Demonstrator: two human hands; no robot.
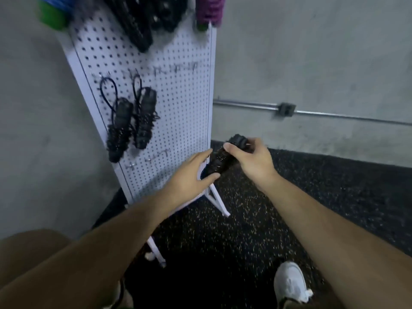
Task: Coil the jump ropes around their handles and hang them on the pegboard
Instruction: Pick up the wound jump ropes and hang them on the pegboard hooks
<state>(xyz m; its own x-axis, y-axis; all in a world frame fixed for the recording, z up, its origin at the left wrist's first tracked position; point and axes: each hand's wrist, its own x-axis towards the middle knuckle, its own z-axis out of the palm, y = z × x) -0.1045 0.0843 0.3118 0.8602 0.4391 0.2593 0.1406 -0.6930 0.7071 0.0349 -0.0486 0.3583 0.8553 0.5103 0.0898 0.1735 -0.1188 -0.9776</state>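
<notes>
Tan-clad leg [33,264] fills the lower-left corner, nearest the lens. Next over stands the white pegboard [178,97]. Two coiled ropes [119,128] already hang side by side near its left edge, each by a small loop. Blurred black gear [145,18] hangs along its top edge.

L hand [191,172] is at the board's lower-right edge. Its fingers are straight and spread, thumb reaching under the low end of the rope bundle [219,162]. It grips nothing; at most it cups or touches that end.

The bundle is off the board, just right of its right edge and held in the air. Its long axis is tilted: low end down-left toward the L hand, cap end up-right. R hand [252,159] has it, thumb across the upper part and fingers curled round the back, so the R hand carries the load.

Judgement: coiling looks done and hanging is next. Bare hooks [178,70], blurred, sit up and left of the bundle, so it must travel that way. Can't tell if a hanging loop is free yet.

Farther right, a conduit [334,112] runs along the wall, w/ a white shoe [289,284] on the speckled floor [312,197] below.
</notes>
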